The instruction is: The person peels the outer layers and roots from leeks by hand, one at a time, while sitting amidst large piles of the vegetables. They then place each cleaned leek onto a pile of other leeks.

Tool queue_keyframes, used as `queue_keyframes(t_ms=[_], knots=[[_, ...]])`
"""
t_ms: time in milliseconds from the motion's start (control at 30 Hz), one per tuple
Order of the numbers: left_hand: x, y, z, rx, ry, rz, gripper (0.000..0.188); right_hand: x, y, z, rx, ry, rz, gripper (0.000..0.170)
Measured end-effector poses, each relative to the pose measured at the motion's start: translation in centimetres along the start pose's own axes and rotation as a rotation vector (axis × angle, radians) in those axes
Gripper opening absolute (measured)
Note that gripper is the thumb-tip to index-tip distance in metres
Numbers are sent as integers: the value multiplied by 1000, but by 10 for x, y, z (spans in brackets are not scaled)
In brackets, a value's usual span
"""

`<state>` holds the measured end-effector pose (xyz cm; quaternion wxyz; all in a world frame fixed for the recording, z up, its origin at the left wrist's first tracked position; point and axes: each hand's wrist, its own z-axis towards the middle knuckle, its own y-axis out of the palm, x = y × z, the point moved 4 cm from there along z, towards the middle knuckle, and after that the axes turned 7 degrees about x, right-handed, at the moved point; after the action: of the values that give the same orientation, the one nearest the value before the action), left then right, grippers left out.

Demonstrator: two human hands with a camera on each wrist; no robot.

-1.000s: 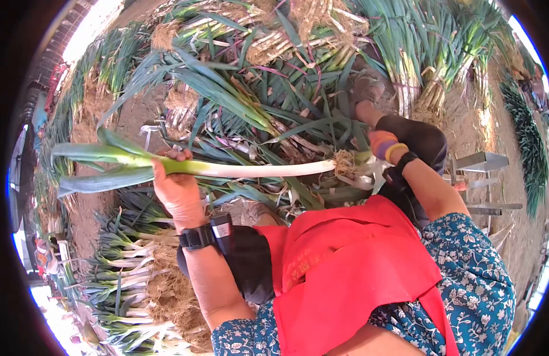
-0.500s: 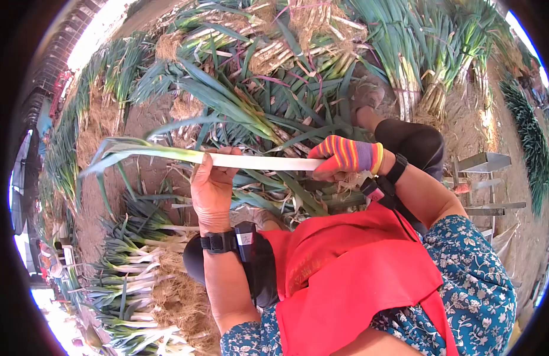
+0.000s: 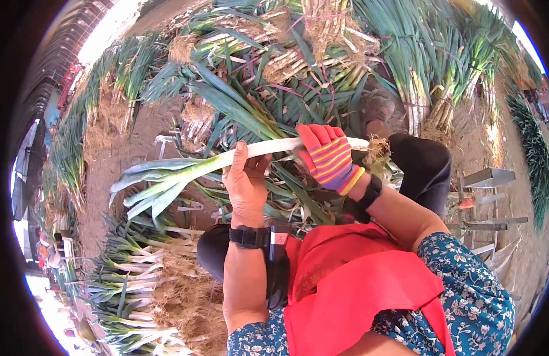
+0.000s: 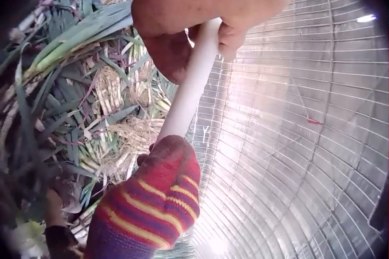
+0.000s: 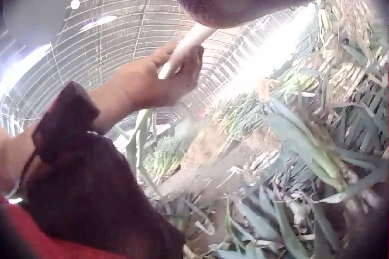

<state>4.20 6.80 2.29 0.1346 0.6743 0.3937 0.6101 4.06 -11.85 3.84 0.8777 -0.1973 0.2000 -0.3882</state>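
A long green onion (image 3: 206, 168) is held across the front of the body, its leaves fanning out to the left and its stringy roots (image 3: 379, 148) at the right end. My bare left hand (image 3: 247, 184) holds the stalk between thumb and fingers, where green turns to white. On the white shaft (image 4: 193, 83), nearer the roots, my right hand (image 3: 332, 157) grips in a striped knit glove. Both wrist views show bare white stalk between the two hands. In the right wrist view, the left hand (image 5: 152, 80) is seen gripping farther along the stalk.
Loose leaves and bundled green onions (image 3: 239, 113) cover the ground ahead. A row of green onions with roots (image 3: 179, 291) lies at the lower left. Tied bundles (image 3: 414, 71) stand at the upper right. A metal stand (image 3: 489, 177) is at the right.
The right hand, low by the roots one second ago, came onto the lower stalk and now grips farther up it. The left hand moved right with the onion; its leaf end now tilts down.
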Motion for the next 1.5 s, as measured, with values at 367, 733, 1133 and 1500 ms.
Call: queue_keyframes(t_ms=[367, 733, 1133, 1500], knots=[[-14, -2, -3, -19, 60, 237, 20, 74, 80, -28, -586, 631, 345, 29], [1, 6, -5, -48, 63, 217, 17, 57, 18, -22, -390, 897, 990, 26], [31, -29, -5, 78, 112, 274, 17, 186, -18, -206, -424, -34, -408, 27], [47, -48, -20, 142, 98, 194, 10, 115, 8, -111, -541, 483, 349, 35]])
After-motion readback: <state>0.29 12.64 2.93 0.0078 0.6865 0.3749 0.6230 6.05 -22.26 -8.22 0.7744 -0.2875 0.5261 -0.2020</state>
